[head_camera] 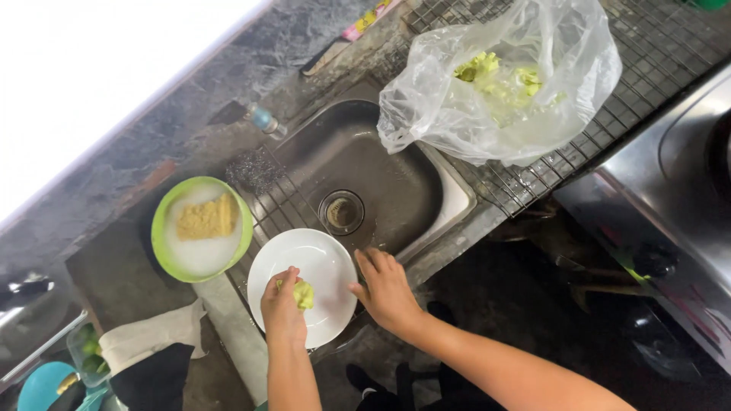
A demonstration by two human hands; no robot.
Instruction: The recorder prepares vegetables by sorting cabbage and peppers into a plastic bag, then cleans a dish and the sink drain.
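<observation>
The left hand (282,308) has its grip closed round a small yellow-green sponge (304,294), fingers curled over the top so that only the end of it pokes out toward the right. That sponge is pressed flat on the face of a white plate (329,262), a little left of the plate's middle. The right hand (387,291) steadies the same plate from the other side: its grip is spread, fingers apart and laid along the right rim, clamped on nothing, only bracing.

To my eye the scrubbing would go best with the bracing hand kept firm on that rim, since the plate sits half over the edge of the steel sink (396,190) and could slide or tip under a hard push. Short circling strokes, working from the middle out to the bare rim beyond the sponge, look the safer way.

Out from the grip: just left and above lies a green bowl (158,228) with foamy white water and a yellow scouring pad (205,218) in it. Beyond the plate is the sink's drain (342,211). Farther off up and right, a clear plastic bag (495,84) of pale green leaves rests on a wire rack (647,53) on the bench
</observation>
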